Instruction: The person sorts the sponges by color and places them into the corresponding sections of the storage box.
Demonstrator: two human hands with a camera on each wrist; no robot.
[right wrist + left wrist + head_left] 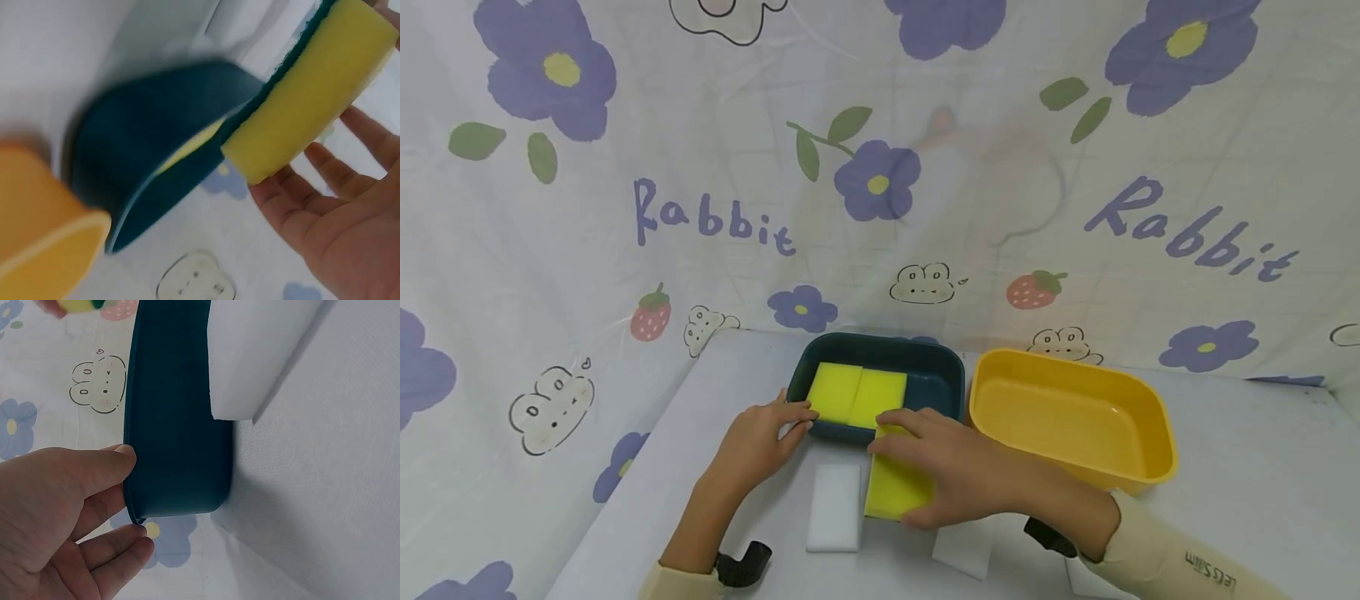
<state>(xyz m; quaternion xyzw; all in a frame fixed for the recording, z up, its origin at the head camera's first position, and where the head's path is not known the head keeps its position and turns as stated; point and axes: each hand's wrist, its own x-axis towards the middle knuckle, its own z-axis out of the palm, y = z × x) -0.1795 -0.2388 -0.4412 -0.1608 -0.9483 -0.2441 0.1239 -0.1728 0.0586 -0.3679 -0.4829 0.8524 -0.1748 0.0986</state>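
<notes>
A dark teal bin stands near the fabric backdrop, with two yellow sponges side by side in its left part. My left hand pinches the bin's rim at its front left corner; the left wrist view shows the thumb on the rim. In my right hand is another yellow sponge, gripped between fingers and thumb just in front of the bin. Its dark green scouring layer shows in the right wrist view, where the sponge overlaps the bin's edge.
Right of the teal bin stands a yellow bin, its inside bare. A white block lies in front of the teal bin, and another white piece is below my right hand. A printed fabric backdrop rises behind the table.
</notes>
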